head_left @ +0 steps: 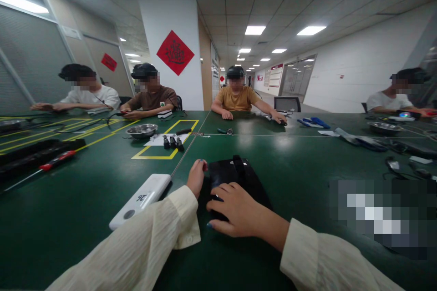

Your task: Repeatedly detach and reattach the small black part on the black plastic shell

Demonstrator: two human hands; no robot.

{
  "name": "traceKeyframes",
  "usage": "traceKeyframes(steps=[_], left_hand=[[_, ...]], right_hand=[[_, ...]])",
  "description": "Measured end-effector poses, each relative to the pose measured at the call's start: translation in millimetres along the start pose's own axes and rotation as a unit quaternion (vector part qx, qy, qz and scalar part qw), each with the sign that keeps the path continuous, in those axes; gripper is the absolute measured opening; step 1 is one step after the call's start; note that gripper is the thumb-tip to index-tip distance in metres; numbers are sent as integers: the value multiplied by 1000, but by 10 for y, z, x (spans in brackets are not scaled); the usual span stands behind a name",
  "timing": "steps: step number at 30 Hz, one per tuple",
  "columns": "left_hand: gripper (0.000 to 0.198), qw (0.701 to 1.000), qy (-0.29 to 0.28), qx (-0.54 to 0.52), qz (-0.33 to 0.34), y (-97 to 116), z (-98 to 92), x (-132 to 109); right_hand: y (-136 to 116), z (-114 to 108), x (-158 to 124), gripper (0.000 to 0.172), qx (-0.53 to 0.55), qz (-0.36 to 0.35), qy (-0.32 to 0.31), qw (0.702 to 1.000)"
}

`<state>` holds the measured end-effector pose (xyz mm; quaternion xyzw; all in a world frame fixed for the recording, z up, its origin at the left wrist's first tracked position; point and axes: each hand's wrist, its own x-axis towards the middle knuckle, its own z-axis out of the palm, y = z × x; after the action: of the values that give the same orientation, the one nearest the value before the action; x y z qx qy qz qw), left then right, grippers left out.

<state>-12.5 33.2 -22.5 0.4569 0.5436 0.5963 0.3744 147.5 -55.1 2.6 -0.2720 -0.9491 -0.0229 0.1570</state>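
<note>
A glossy black flat case (254, 177) with a black strap across its far part lies on the green table in front of me. My right hand (235, 209) rests on the near left part of the case, fingers stretched out and slightly apart, thumb toward the near edge. Beside the case's far left corner is my left hand (197, 177), its fingers curled together; whatever they may hold is hidden. Left of my left forearm lies a white power bank (143, 200) marked 26.
A red-handled screwdriver (58, 160) lies at left. Farther off are a metal bowl (142, 131), several black clips (173, 142) and green-handled pliers (225, 131). Blue gloves (313, 122) and another metal bowl (384, 128) sit to the right. Several people sit around the table.
</note>
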Motion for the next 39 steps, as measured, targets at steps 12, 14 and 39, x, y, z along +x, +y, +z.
traceKeyframes(steps=[12,14,39], left_hand=[[20,999,-40,0,1,36,-10,-49],[22,999,-50,13,10,37,-14,-50],[29,996,-90,-3,-20,-30,-8,-43]], right_hand=[[74,326,-19,35,8,302,52,952],[224,319,-36,42,4,335,49,941],[2094,79,-1160,52,-96,677,23,730]])
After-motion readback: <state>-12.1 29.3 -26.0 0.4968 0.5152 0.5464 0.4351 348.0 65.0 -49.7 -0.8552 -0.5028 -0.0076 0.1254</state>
